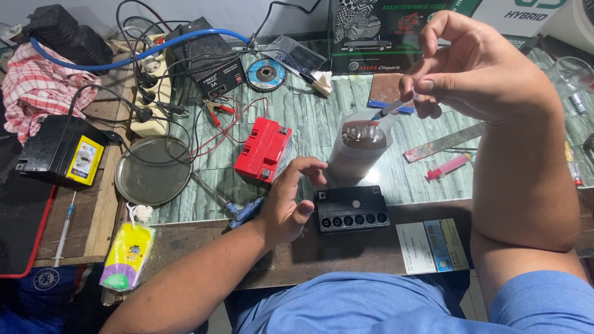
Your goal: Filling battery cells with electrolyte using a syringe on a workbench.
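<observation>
Right hand pinching a syringe, its tip apparently inside the white bottle just below, left hand loosely curled and empty, small black battery just beside its fingertips, red battery beyond.

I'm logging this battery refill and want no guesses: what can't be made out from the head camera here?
- Liquid level in the white bottle: its wall is cloudy.
- Syringe barrel and plunger: hidden inside the right hand; only the tip shows.
- Fill state of the black battery: its holes are too small and dark.
- Left hand: whether it touches the battery is unclear.
- Glass: cut off by the right edge.
</observation>
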